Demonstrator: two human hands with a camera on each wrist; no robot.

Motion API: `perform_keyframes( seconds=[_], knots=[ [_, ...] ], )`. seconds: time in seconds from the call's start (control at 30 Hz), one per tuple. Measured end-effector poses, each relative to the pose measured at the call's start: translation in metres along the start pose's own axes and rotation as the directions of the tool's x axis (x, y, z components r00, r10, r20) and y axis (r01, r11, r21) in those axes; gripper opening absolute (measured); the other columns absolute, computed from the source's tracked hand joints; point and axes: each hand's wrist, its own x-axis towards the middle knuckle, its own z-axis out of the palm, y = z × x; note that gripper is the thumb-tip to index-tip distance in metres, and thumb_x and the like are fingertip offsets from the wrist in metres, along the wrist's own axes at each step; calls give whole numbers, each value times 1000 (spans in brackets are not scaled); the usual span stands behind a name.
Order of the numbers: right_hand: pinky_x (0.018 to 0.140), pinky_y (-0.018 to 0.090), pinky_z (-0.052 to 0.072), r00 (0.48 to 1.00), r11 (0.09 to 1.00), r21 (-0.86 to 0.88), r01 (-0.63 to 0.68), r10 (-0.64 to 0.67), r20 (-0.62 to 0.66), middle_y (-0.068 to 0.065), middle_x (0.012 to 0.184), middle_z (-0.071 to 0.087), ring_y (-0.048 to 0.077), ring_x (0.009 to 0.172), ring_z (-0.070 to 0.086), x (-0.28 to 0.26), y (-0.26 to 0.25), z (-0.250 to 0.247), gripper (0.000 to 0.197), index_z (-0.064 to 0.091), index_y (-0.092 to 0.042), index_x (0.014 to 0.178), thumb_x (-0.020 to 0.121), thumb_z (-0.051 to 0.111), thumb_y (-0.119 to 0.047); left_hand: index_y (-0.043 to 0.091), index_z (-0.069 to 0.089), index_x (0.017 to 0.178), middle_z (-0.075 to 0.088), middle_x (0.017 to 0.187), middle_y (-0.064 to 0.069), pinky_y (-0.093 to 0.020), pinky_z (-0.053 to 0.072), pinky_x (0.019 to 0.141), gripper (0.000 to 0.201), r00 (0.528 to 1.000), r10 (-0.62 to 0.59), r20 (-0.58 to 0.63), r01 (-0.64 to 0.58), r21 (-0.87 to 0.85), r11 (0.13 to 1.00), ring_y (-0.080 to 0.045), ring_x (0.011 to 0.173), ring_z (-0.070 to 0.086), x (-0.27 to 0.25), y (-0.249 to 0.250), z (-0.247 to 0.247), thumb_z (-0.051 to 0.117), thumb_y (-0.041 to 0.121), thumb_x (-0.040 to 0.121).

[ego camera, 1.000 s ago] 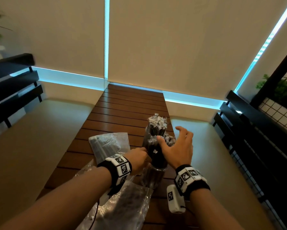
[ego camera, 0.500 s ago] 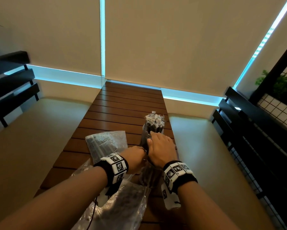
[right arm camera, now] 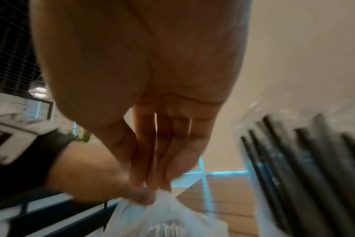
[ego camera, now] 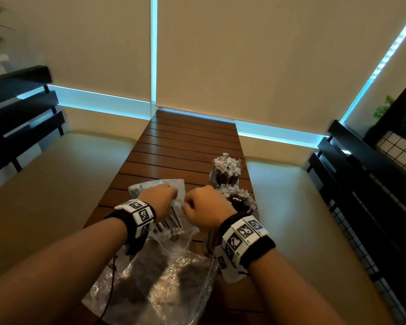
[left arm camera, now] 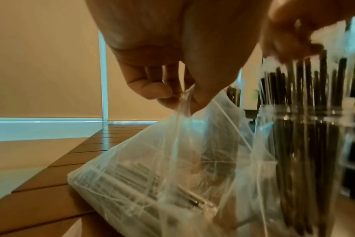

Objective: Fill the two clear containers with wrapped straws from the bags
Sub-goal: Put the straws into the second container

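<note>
On the slatted wooden table (ego camera: 183, 146), both hands work at 1 clear plastic bag (left arm camera: 152, 168) of wrapped straws lying near the table's middle. The left hand (ego camera: 161, 199) sits at about 9 o'clock of the bag's raised top edge; the left wrist view shows its thumb and curled fingers (left arm camera: 152, 86) pinching a fold of the film and lifting it into a peak, with the rest of the bag resting on the slats. Straws (left arm camera: 120, 170) lie flat inside it, pale wrappers running toward 10 o'clock.

The right hand (ego camera: 206, 206) is just beside the left, at 3 o'clock of that same edge, knuckles up. In the right wrist view its fingertips (right arm camera: 152, 181) are bunched together, nipping the bag's white-looking film; the picture is blurred, so exactly how much plastic they hold cannot be told.

2 clear containers stand at 1 to 2 o'clock from the hands. The nearer container (ego camera: 240, 202) is packed with upright dark straws with crinkled wrapper ends on top, touching or nearly touching the right hand's far side. The farther container (ego camera: 225, 173) stands just behind it at 12 o'clock, equally full.

A second, crumpled clear bag (ego camera: 164, 285) lies at 6 o'clock, below the wrists, at the table's near end.
</note>
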Motion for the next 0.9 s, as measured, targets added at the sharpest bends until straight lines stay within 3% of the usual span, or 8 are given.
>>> perform_keyframes(
  seconds=[0.07, 0.13, 0.33, 0.47, 0.63, 0.7, 0.8, 0.9],
  knots=[
    [56, 30, 50, 977, 999, 2, -35, 34, 212, 4, 67, 60, 17, 57, 56, 7, -7, 21, 25, 60, -11, 70, 93, 51, -17, 27, 61, 113, 58, 116, 1, -32, 48, 79, 23, 997, -2, -78, -5, -82, 997, -21, 102, 58, 0, -4, -5, 53, 18, 93],
    [62, 33, 54, 947, 992, 34, -122, 106, 304, 8, 79, 64, 21, 69, 61, 16, -10, 43, 18, 66, -6, 85, 93, 51, -13, 28, 64, 107, 57, 110, 3, -31, 47, 75, 20, 992, 20, -123, -35, -118, 992, -22, 97, 59, -1, -6, -11, 54, 18, 93],
    [79, 32, 48, 926, 875, 312, -370, 321, 197, 10, 109, 63, 24, 99, 59, 50, -18, 90, 32, 52, -11, 128, 97, 44, -8, 27, 65, 107, 44, 94, 8, -29, 39, 67, 20, 986, 119, -117, -132, -106, 986, -18, 87, 55, -6, -19, -25, 56, 16, 93],
    [100, 32, 41, 824, 828, 202, -523, 431, 368, 19, 138, 53, 30, 127, 51, 66, -14, 111, 39, 45, -2, 140, 106, 32, -16, 27, 65, 109, 51, 100, 8, -33, 49, 74, 22, 976, 193, -103, -204, -113, 972, -17, 91, 56, -12, -29, -27, 54, 14, 94],
    [101, 34, 42, 782, 828, 86, -554, 482, 395, 15, 132, 56, 28, 123, 52, 80, -17, 128, 32, 56, -6, 130, 105, 40, -19, 25, 66, 110, 51, 102, 7, -29, 45, 72, 25, 970, 229, -86, -238, -105, 966, -11, 84, 47, -13, -41, -26, 52, 11, 94],
    [94, 34, 48, 776, 804, 87, -589, 531, 341, 9, 110, 61, 23, 105, 57, 87, -16, 137, 22, 60, -15, 116, 103, 46, -24, 25, 66, 110, 53, 103, 7, -31, 47, 73, 27, 971, 225, -81, -233, -113, 966, -14, 87, 52, -11, -46, -25, 53, 8, 93],
    [83, 32, 50, 775, 810, 54, -584, 537, 335, 0, 79, 46, 18, 86, 51, 93, -17, 144, 5, 55, -22, 102, 100, 51, -22, 26, 67, 108, 53, 101, 8, -36, 52, 77, 27, 973, 213, -87, -224, -137, 965, -16, 90, 56, -10, -52, -22, 55, 9, 92],
    [76, 35, 43, 769, 836, -66, -545, 530, 358, 6, 99, 56, 21, 92, 53, 93, -18, 136, 13, 58, -19, 110, 99, 51, -16, 26, 68, 107, 54, 101, 9, -36, 53, 78, 26, 975, 197, -104, -211, -139, 968, -16, 91, 56, -7, -54, -21, 56, 10, 91]
  ],
)
